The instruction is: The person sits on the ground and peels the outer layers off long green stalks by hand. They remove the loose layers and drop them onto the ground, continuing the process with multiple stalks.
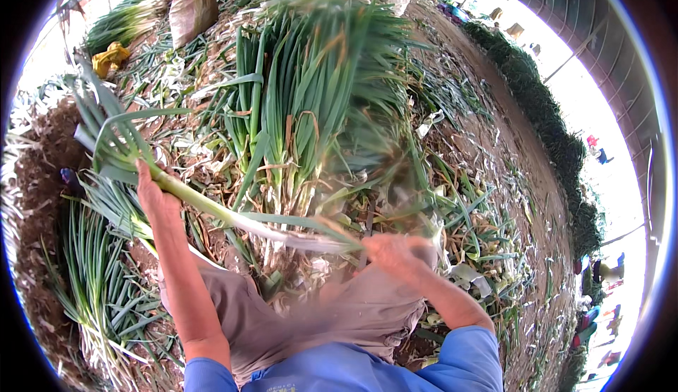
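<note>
My left hand (158, 188) is closed around the green upper stem of a long green onion (217, 211), whose leaves fan out at the upper left. The white lower end of the stalk reaches across to my right hand (394, 251), which is blurred. A leaf strip runs along the stalk to the right fingers, and whether they grip the leaf, the root end or both cannot be told. In front of my knees lies a big pile of green onions (296, 95), roots towards me. Another bunch of green onions (95, 265) rests on the ground at my left.
Peeled leaves and scraps (471, 222) litter the soil. A dark heap with roots (45, 164) rises at the left. Farther off are a pale sack (195, 8), a yellow cloth or bag (110, 59) and more green onions (130, 18). A long green row (535, 106) curves along the right.
</note>
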A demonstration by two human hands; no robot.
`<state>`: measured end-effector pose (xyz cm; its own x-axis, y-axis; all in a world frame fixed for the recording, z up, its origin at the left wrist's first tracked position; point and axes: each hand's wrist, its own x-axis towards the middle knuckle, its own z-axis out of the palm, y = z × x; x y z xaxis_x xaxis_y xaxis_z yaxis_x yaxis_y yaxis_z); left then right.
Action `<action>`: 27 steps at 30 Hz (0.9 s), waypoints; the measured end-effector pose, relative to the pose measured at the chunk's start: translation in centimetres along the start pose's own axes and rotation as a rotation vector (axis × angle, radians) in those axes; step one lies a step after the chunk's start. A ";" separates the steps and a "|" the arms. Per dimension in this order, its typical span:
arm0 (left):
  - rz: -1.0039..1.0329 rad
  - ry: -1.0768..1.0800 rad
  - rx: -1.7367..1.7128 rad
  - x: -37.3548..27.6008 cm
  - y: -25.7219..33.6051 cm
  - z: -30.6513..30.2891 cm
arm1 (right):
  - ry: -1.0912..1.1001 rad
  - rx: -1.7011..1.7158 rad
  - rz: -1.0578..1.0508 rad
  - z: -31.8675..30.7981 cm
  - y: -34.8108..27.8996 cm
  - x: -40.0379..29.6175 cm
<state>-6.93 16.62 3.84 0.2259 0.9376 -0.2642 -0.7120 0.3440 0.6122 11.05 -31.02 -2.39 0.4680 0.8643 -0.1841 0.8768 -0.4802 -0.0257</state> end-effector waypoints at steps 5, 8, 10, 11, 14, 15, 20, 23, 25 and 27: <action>0.102 -0.016 -0.085 3.8 2.0 -3.7 | 0.079 -0.104 0.236 -0.6 9.2 -0.5; 0.110 0.082 -0.084 3.1 1.8 -3.1 | 0.165 -0.248 0.381 -1.0 14.0 -0.9; 0.130 0.050 -0.091 2.5 2.2 -2.7 | 0.132 -0.350 0.515 -1.0 18.0 -2.1; 0.125 0.030 -0.101 2.3 1.7 -2.5 | 0.121 -0.399 0.590 -0.7 21.5 -4.3; 0.161 -0.045 -0.122 3.9 5.1 -4.5 | 0.118 -0.202 0.980 -2.4 26.1 -9.7; 0.154 -0.049 -0.162 4.3 6.1 -5.1 | 0.082 -0.122 1.091 -3.1 26.7 -11.1; 0.185 0.004 -0.087 3.3 3.8 -4.1 | 0.047 -0.052 1.199 -4.0 25.5 -10.0; 0.220 0.067 -0.021 2.3 3.1 -3.3 | 0.077 0.380 0.911 -9.0 13.9 1.0; 0.133 0.008 -0.023 1.1 0.4 -1.5 | 0.205 0.680 0.593 -7.2 11.1 3.7; 0.110 -0.029 -0.014 0.3 -0.2 -1.4 | 0.115 0.741 0.383 -10.5 2.0 7.6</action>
<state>-7.67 16.78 2.59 0.1649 0.9707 -0.1746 -0.7426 0.2387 0.6258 17.56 -23.83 6.48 0.7620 0.6123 -0.2109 0.3744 -0.6823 -0.6279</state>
